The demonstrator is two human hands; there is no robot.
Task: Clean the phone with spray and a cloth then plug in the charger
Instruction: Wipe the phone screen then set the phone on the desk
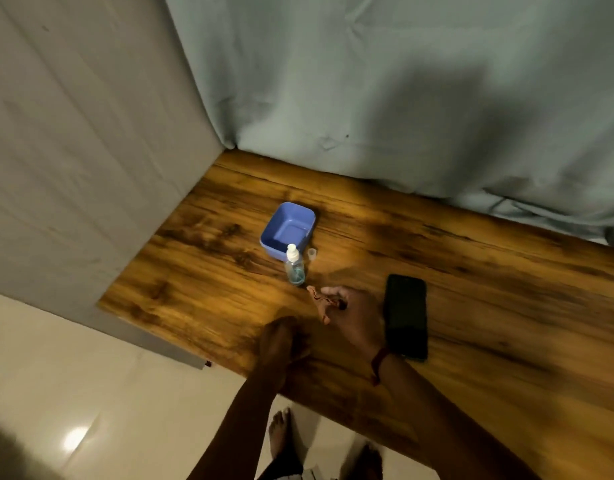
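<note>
Two hands were over the bench [472, 289]. The right hand [350, 317] had its fingers [316, 293] loosely spread, thumb and forefinger apart, nothing clearly pinched between them; some dark marking showed at the fingertips, too blurred to name. The left hand [281, 341] hung blurred just left of and nearer than the right, fingers drooped downward and together; whether they held anything could not be told.

One phone [406, 320], dark screen up, lay flat right against the outer edge of the right hand, running from beside the knuckles back to the wrist, where a red thread band [380, 362] was tied. One spray bottle [294, 266], clear with a white nozzle and bluish liquid low inside, stood upright just beyond the right fingertips, close but not touching. One small clear cap [312, 253] sat just beyond the bottle. One blue tub [288, 230], square, showed only its bare floor inside, farther out past the bottle and touching nothing.

Behind the bench hung a pale blue sheet [402, 98].
</note>
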